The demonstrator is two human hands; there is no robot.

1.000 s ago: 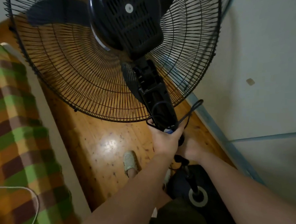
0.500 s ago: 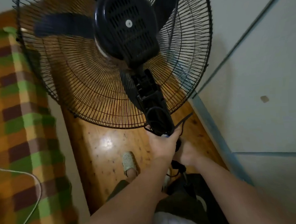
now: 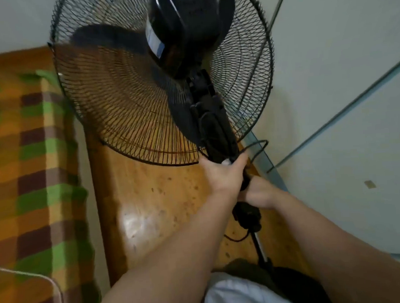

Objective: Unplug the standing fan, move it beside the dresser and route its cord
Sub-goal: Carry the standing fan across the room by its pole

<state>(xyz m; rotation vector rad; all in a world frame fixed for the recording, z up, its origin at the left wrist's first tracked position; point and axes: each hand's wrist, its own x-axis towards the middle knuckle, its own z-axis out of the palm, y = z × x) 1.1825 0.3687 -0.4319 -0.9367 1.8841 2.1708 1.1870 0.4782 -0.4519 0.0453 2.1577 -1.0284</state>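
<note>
Both hands on the fan, on its neck and pole, seen from behind and above.

Left hand: wrapped closed round the lower end of the black neck housing, thumb over the right side. A loop of the cord sticks out just right of this grip and looks pinned under the fingers; cannot confirm.

Right hand: directly below the left, touching it, closed round the pole. Fingers are on the far side of the pole, so how tightly it closes is not visible.

Above the grip: motor and grille, tilted away from the person. Below the grip: the height clamp, then the bare pole running down to the dark base near the person's body. A thin slack bit of cord hangs just left of the clamp.

Left of the grip: wood floor, then the plaid bed cover. Right of the grip: pale wall, close to the grille.

Progress, as a judgement:
- Unplug: likely done, since cord is gathered at the hand. Plug and socket not in view.
- Move: in hand. Whether the base is off the floor cannot be told.
- Dresser: not in view, so placing remains.
- Cord routing: not yet begun.
</note>
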